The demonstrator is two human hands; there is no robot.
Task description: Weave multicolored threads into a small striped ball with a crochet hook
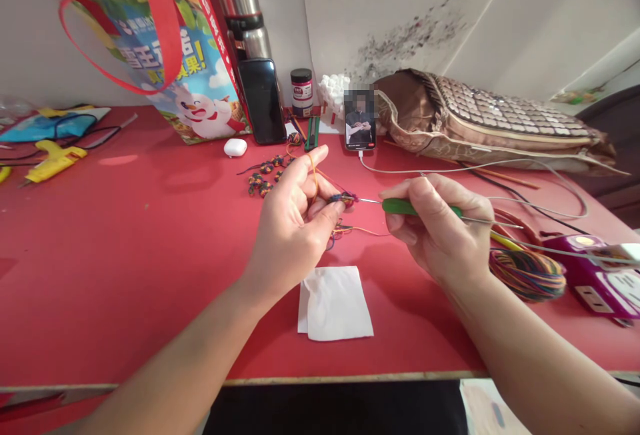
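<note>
My left hand [303, 212] pinches a small piece of multicolour crochet [343, 199] between thumb and fingers. An orange strand of yarn [315, 178] loops over its raised index finger. My right hand [440, 218] grips a crochet hook [400, 206] by its green handle, and the thin metal shaft points left and meets the crochet piece. Whether the hook's tip is inside a stitch is too small to tell. Loose yarn ends [340, 230] hang below the piece. Beyond my left hand lie several crocheted curls [260, 185] in the same dark mixed colours.
A folded white tissue [337, 303] lies near the front edge. To the right are a coil of multicolour yarn [527, 274], a purple power strip [595, 275] and cables. Phones [263, 102], a jar [301, 92] and a shopping bag [185, 55] stand behind; a yellow glue gun [55, 160] lies left.
</note>
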